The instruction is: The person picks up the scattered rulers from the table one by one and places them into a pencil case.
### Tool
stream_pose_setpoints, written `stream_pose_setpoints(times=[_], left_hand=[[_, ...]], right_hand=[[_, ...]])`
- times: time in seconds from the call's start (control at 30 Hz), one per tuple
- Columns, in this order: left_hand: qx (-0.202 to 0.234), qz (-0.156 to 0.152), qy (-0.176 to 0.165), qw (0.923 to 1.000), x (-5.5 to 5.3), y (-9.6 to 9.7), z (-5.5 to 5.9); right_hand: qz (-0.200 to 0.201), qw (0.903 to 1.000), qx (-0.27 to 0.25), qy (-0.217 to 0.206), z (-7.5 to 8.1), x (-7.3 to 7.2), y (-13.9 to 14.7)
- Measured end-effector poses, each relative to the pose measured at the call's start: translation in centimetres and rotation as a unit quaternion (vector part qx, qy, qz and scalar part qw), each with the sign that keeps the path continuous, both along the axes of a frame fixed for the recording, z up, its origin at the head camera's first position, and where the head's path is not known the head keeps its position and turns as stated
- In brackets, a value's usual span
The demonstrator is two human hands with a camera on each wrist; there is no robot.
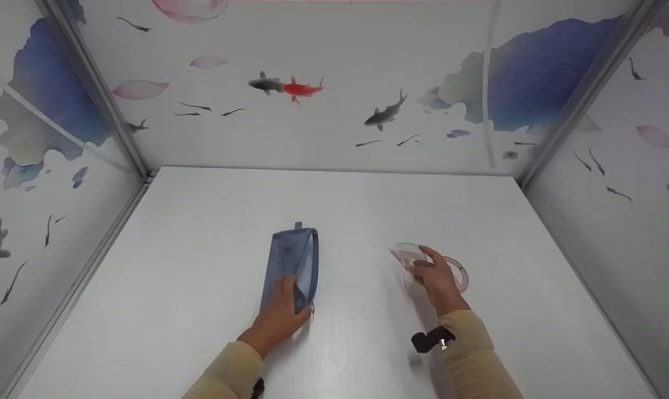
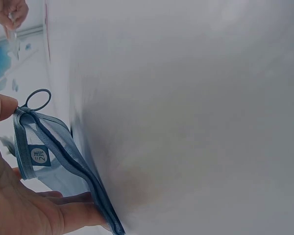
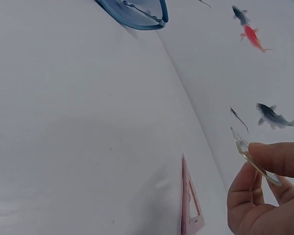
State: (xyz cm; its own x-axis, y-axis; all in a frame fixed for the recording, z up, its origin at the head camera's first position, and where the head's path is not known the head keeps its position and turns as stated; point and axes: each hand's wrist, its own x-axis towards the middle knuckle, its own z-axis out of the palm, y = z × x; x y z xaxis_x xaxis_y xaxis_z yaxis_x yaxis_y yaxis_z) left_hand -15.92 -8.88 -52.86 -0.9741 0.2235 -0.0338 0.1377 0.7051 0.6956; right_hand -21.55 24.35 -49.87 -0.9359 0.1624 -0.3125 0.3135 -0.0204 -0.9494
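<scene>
A blue mesh zip pouch [image 1: 292, 249] lies lengthwise on the white table. My left hand [image 1: 279, 316] grips its near end, thumb by the dark pull loop [image 2: 38, 99] and fingers across the mesh. Over to the right, my right hand [image 1: 437, 277] pinches a thin clear plastic piece [image 3: 255, 164] between thumb and fingers, seen nearly edge-on in the right wrist view; I cannot tell its exact kind. A pink-edged set square [image 3: 191, 210] lies below that hand. Partly hidden by the hand is a clear protractor [image 1: 461, 275] with a pink scale.
The white table [image 1: 345, 210] is enclosed by a back wall [image 1: 323, 133] and side walls printed with fish and petals. Metal posts [image 1: 101, 83] stand at the corners. A black wrist mount [image 1: 431, 339] sits on the right sleeve.
</scene>
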Motion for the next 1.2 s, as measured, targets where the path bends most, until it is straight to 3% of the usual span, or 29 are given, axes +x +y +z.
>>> stream_pose_setpoints(times=[0.3, 0.5, 0.7, 1.2], left_hand=[[-0.009, -0.002, 0.010, 0.9999, 0.1, 0.0, 0.0], [-0.015, -0.003, -0.006, 0.9999, 0.2, 0.0, 0.2], [-0.019, -0.004, -0.001, 0.9998, 0.2, 0.0, 0.3], [-0.022, 0.002, 0.002, 0.9997, 0.2, 0.1, 0.3]], right_hand=[[0.013, 0.9998, -0.006, 0.011, 0.1, -0.8, -1.4], [0.019, 0.9997, 0.005, 0.013, 0.3, -1.4, -2.7], [0.025, 0.9996, 0.001, 0.011, 0.5, -2.0, -3.9], [0.038, 0.9991, 0.018, 0.007, 0.0, -2.4, -7.2]])
